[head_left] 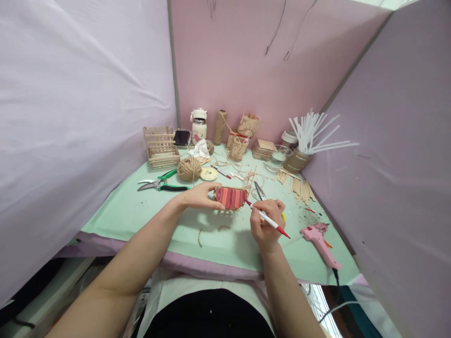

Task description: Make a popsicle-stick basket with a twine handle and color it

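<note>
My left hand (pixel 201 196) grips the left end of a small half-round piece (pixel 230 198) striped in red, pink and dark red, with a tan twine-like edge. It is held up over the table. In my right hand (pixel 267 224) is a white marker pen (pixel 269 220) with a red end, its tip at the right edge of the striped piece. Scissors (pixel 260 190) lie just behind my right hand, partly hidden by it. Left of my left hand are pruning shears (pixel 164 183) with green and black handles.
A ball of twine (pixel 189 169), a round yellow tin (pixel 209 174) and another pen (pixel 221 172) lie behind my hands. A stick basket (pixel 162 152) stands at back left. At right are a pink glue gun (pixel 322 246), a water bowl (pixel 278 158), wooden sticks (pixel 301 188) and white glue sticks (pixel 310 134).
</note>
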Tool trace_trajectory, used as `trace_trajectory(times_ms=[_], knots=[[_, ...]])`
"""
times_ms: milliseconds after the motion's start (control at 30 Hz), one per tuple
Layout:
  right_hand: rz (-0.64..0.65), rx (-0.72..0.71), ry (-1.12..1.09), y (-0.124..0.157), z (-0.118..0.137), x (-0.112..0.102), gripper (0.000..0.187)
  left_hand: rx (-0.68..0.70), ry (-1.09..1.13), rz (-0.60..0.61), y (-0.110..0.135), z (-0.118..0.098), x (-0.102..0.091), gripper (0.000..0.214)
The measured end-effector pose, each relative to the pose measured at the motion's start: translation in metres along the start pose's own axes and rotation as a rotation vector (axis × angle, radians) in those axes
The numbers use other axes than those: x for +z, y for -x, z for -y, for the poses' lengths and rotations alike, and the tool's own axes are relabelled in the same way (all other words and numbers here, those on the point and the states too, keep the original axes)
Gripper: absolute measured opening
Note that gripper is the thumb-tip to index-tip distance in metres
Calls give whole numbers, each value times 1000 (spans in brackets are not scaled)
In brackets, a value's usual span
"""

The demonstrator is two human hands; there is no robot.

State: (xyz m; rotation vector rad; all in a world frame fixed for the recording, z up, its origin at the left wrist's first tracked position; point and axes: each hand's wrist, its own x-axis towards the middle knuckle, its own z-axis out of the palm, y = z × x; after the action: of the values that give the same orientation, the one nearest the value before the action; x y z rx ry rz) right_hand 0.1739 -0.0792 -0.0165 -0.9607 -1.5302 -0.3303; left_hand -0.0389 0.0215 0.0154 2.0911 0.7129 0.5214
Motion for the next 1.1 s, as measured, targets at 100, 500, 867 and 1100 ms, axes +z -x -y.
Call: trace_trajectory(times_ms=[100, 500, 867, 1100], knots=[[-4, 6, -26, 0, 0, 0, 11, 1, 8, 8, 0, 0, 0, 51], [9, 8, -41, -2, 1, 0, 10, -6, 8, 10, 0, 0, 0, 53], [-8, 10, -39, -1, 1, 1, 10, -15, 11, 12, 0, 0, 0, 53], [-3, 22, -32, -2, 1, 1, 10, -7, 15, -3, 1, -1, 0, 52]])
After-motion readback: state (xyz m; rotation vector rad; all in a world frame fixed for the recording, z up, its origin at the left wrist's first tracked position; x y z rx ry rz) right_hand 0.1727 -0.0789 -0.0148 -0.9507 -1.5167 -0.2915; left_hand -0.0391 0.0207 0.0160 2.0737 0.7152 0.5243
